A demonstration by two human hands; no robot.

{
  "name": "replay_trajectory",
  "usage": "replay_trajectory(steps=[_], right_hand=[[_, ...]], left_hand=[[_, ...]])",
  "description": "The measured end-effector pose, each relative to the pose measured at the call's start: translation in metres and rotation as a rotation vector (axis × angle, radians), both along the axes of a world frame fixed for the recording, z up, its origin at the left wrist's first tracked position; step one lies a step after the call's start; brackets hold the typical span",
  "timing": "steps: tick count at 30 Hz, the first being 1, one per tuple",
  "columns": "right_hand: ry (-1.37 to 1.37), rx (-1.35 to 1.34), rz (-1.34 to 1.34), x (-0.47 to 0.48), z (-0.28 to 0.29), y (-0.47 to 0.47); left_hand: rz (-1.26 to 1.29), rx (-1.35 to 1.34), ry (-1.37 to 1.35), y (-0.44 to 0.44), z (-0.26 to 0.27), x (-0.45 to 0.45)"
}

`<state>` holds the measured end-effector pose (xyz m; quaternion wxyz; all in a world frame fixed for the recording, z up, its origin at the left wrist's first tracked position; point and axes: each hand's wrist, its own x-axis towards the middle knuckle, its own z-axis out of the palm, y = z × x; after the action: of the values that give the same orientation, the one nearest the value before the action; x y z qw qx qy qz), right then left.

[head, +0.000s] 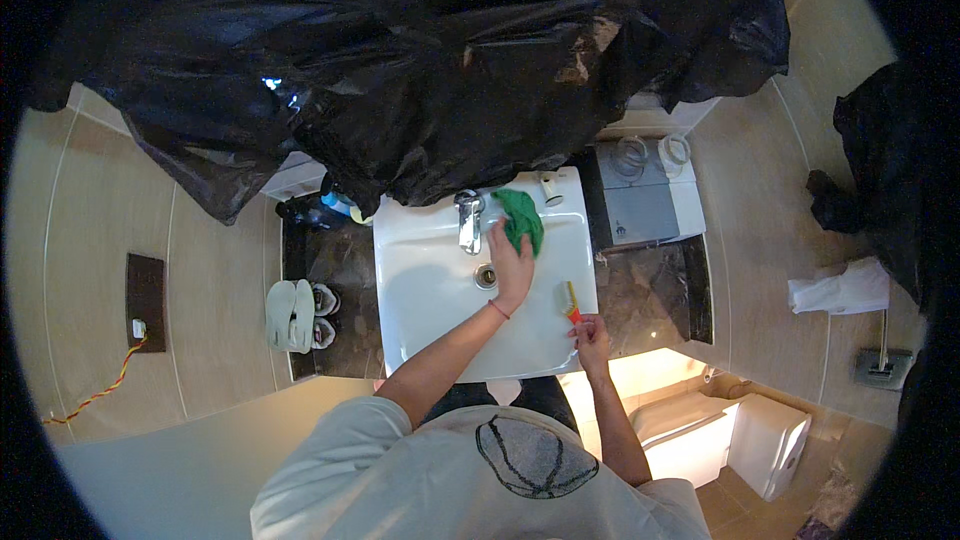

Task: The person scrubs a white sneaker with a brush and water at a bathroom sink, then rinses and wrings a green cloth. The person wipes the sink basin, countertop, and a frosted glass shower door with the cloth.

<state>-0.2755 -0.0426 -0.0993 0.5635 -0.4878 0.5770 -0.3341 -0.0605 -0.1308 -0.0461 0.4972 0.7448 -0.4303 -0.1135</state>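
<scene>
My left hand (513, 264) reaches across the white washbasin (427, 330) and presses on a green cloth (519, 214) at the back of the basin, just right of the chrome tap (469, 221). Its fingers lie against the near side of the cloth. Below the tap is the metal drain (486, 276). At the basin's right rim, my right hand (592, 337) grips the red end of a small scrubbing brush (570, 300). The brush has pale bristles and a yellow edge, and it points away from me. A small white object (551, 189) stands at the basin's back right corner.
Black plastic sheeting (450, 75) hangs over the far wall and touches the basin's back. To the right, a grey and white box (645, 202) bears glass jars (673, 153). White slippers (291, 315) stand at the left. A toilet (697, 435) and a paper roll (840, 289) are at the right.
</scene>
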Motion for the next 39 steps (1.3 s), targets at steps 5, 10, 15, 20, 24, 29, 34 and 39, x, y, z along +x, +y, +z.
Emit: replay_trajectory(steps=[5, 10, 15, 20, 24, 29, 34, 39], right_hand=[[0.000, 0.004, 0.004, -0.011, 0.001, -0.008], [-0.015, -0.002, 0.012, -0.010, 0.003, -0.015], [-0.031, 0.036, -0.010, -0.011, 0.002, -0.015], [-0.036, 0.012, -0.006, -0.008, 0.012, -0.016], [-0.074, 0.026, -0.015, -0.012, 0.008, -0.011], [-0.235, -0.035, -0.050, -0.005, 0.007, -0.016], [0.182, -0.564, 0.042, 0.034, 0.026, -0.114], [0.699, -0.333, 0.080, 0.111, 0.060, -0.206]], left_hand=[[-0.313, 0.428, -0.503, -0.010, 0.030, -0.008], [-0.341, 0.525, -0.762, -0.029, -0.015, 0.019], [-0.206, 0.758, -0.743, -0.067, -0.013, 0.013], [-0.123, 0.919, -0.662, -0.097, -0.017, 0.032], [-0.125, 0.863, -0.731, -0.089, -0.024, 0.028], [-0.167, 0.739, -0.796, -0.061, -0.038, 0.020], [-0.269, 0.592, -0.678, -0.051, -0.027, 0.029], [-0.372, 0.524, -0.678, -0.047, 0.001, 0.042]])
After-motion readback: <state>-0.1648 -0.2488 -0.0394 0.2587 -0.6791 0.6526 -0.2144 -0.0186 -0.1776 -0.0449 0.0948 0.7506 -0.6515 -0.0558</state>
